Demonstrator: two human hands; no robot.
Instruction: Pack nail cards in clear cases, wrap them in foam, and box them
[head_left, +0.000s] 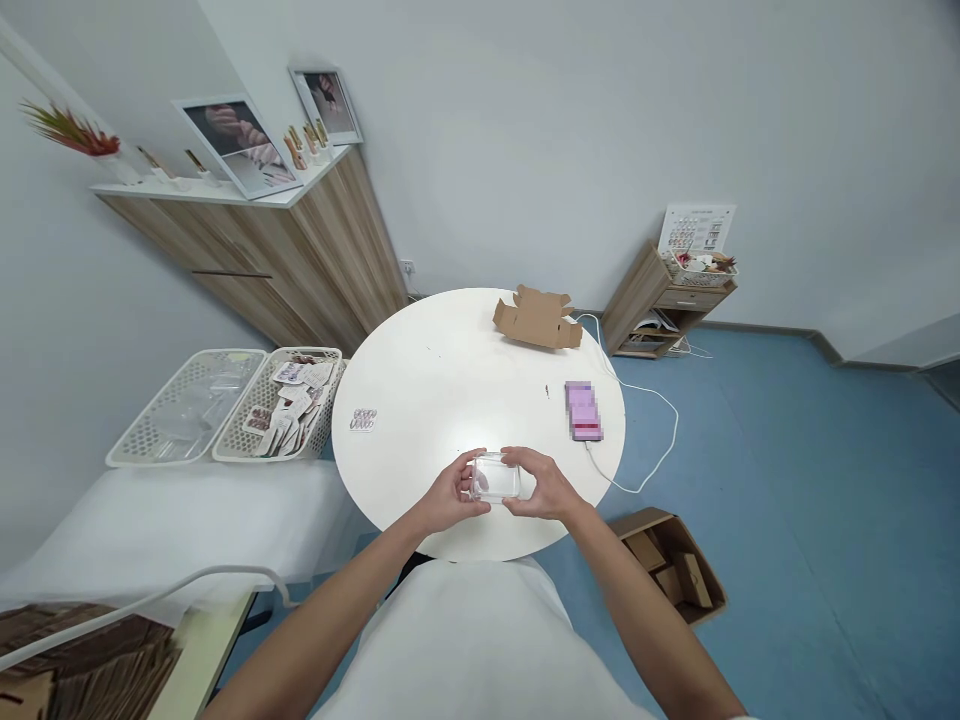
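Observation:
Between my two hands, just above the near part of the round white table (420, 350), is a small clear plastic box (499, 478). My left hand (452, 492) grips its left end, fingers at the far and near edges. My right hand (546, 484) pinches the right end the same way. Its contents are too faint to make out for certain. A sheet of small nail-like pieces (363, 420) lies at the table's left. An unfolded brown cardboard box (537, 318) rests at the far side, and a phone with a purple screen (583, 410) at the right.
A white cable (649, 390) loops from the phone past the table's right edge. Left stand two white baskets, one with clear plastic pieces (184, 415), one with packets (292, 405). A carton (667, 565) sits on the floor at right. A wooden cabinet (330, 240) stands behind.

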